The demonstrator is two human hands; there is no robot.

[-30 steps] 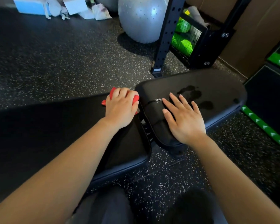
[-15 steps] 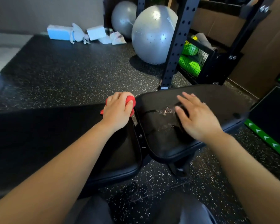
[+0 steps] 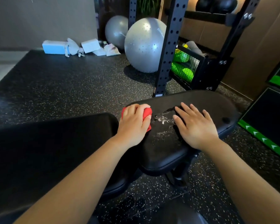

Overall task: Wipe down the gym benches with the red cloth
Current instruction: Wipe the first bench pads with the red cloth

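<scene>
Left hand: your left hand (image 3: 134, 125) sits at the left end of the bench's seat pad (image 3: 208, 102), fingers curled over the red cloth (image 3: 146, 113) and thumb laid along its right side, holding it bunched against the vinyl.
Red cloth: it is wadded under your left palm, with red showing past the fingertips and beside the thumb. It lies on the seat pad, just past the gap from the back pad (image 3: 47, 151).
Right hand: your right hand (image 3: 196, 128) lies palm down on the middle of the seat pad with its fingers straight and spread, gripping nothing.
Wet patch: a shiny wet patch (image 3: 163, 118) lies between your two hands, near the cloth and touching the fingertips of your right hand.
Back pad: long, black and dark, it runs off to the left under your left forearm.
Floor: black speckled rubber floor (image 3: 71, 88) lies under the bench.
Behind the bench: a black rack upright (image 3: 168, 50) stands near the seat pad. A large grey exercise ball (image 3: 144, 46) is just left of it and a smaller grey ball (image 3: 116, 31) sits further back.
Right of the rack: a wire crate (image 3: 187, 65) holds green balls (image 3: 187, 74).
Far wall: a blue foam block (image 3: 54, 47) lies on the floor.
</scene>
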